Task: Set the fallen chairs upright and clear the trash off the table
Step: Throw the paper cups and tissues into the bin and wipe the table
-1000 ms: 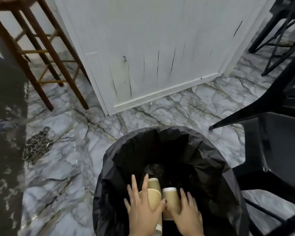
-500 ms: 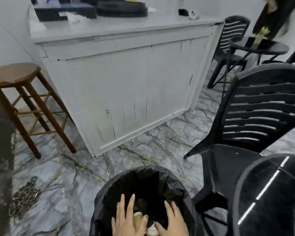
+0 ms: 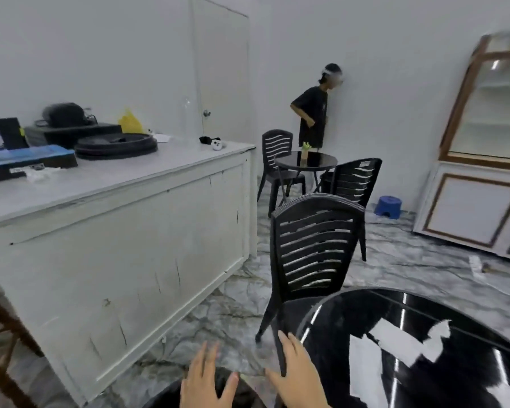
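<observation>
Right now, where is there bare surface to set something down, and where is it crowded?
The near black table shows only reflections on its glossy top. The white counter is bare along its front edge and right end; its back left is crowded with a blue box, black trays and bags. Both hands, left hand and right hand, are empty.

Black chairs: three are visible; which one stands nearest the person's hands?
The slatted chair at the near glossy table, beside the right hand; the others flank the far table.
</observation>
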A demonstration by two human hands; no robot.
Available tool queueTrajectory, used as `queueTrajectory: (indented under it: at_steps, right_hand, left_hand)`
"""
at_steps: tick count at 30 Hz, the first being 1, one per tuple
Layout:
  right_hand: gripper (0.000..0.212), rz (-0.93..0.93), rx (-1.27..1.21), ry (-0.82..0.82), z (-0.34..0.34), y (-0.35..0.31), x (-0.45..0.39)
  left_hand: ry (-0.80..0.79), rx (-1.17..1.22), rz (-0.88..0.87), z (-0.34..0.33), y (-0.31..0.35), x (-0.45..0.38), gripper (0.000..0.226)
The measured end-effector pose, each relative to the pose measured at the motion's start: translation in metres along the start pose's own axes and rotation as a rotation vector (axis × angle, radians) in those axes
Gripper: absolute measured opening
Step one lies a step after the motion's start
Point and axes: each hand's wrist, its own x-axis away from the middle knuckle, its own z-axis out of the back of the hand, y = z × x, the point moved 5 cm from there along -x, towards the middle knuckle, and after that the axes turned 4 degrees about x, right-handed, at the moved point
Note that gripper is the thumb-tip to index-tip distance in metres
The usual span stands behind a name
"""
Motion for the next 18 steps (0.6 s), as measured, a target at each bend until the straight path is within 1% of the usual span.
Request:
queueTrajectory:
  at_steps: [1,4,7,8,11,15,18]
  right_hand:
    - [0.079,-0.007,-0.011,0.023,0.011,0.011,0.002]
    - [0.078,-0.061,-0.041,0.12,0.051,0.053,0.02]
    - [0.076,-0.116,-0.057,0.22,0.087,0.101,0.043]
    - [0.075,-0.132,-0.051,0.243,0.098,0.118,0.053]
    - [0.076,-0.214,-0.036,0.297,0.128,0.171,0.08]
    - [0.077,-0.336,-0.042,0.344,0.152,0.24,0.12]
    - [0.077,-0.391,-0.058,0.372,0.163,0.28,0.148]
  left_hand:
    - [0.007,0.02,-0.042,-0.003,0.015,0.0,0.089]
    - [-0.095,0.08,-0.155,-0.021,0.067,0.008,0.098]
    - [-0.101,0.148,-0.286,-0.048,0.115,0.016,0.089]
    - [-0.125,0.153,-0.313,-0.059,0.131,0.022,0.087]
    - [-0.251,0.128,-0.355,-0.096,0.176,0.043,0.092]
    - [-0.342,0.098,-0.42,-0.143,0.223,0.075,0.091]
    - [-0.392,0.12,-0.461,-0.176,0.238,0.097,0.086]
